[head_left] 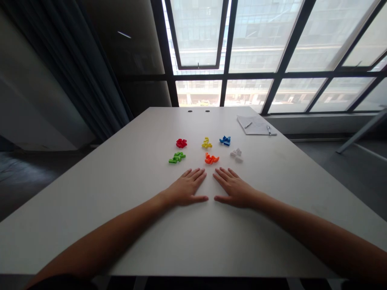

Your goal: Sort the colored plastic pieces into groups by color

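My left hand (187, 187) and my right hand (232, 187) lie flat, palms down, side by side on the white table (121, 181), fingers stretched out and holding nothing. Just beyond the fingertips sit small heaps of plastic pieces sorted by colour: an orange heap (211, 159) nearest both hands, a green heap (177, 157) to the left, a white heap (236, 154) to the right. Farther back lie a red heap (181, 143), a yellow heap (207, 143) and a blue heap (225, 140).
A sheet of paper (255, 125) with two pens on it lies at the table's far right. Two cable holes (198, 110) sit near the far edge. Large windows stand behind the table, a dark curtain (75, 72) to the left.
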### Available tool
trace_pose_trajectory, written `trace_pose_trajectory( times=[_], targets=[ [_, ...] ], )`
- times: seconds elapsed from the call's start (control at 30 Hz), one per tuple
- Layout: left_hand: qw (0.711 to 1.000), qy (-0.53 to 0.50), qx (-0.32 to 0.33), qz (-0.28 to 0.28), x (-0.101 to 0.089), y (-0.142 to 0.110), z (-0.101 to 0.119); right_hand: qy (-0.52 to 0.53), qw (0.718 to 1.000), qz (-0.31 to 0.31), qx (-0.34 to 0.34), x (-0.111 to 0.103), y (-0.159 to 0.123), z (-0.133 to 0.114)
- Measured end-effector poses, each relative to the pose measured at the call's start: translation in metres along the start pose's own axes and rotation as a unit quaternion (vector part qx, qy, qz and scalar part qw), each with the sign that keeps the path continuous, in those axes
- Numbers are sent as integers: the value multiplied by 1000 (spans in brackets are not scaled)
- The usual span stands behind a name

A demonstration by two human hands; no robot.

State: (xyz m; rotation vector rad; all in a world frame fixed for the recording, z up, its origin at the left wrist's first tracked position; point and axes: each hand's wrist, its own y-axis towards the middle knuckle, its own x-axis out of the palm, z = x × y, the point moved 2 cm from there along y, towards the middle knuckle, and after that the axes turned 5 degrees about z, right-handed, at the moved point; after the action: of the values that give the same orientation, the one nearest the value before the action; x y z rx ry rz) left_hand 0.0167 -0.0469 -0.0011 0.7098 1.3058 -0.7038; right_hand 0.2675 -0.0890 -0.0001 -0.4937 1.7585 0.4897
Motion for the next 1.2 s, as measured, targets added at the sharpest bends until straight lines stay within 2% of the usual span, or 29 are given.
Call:
trace_pose_trajectory(
  times=[0.7,1.0,1.2],
  targets=[
    [999,-10,12,43,2,1,-1,3,1000,2,-2,-2,0,-1],
    [999,-8,8,35,4,1,-1,-6,1000,-10,0,-3,0,-2],
    [1000,-17,7,23,1,1,-1,-2,1000,4,0,-1,0,0]
  ],
)
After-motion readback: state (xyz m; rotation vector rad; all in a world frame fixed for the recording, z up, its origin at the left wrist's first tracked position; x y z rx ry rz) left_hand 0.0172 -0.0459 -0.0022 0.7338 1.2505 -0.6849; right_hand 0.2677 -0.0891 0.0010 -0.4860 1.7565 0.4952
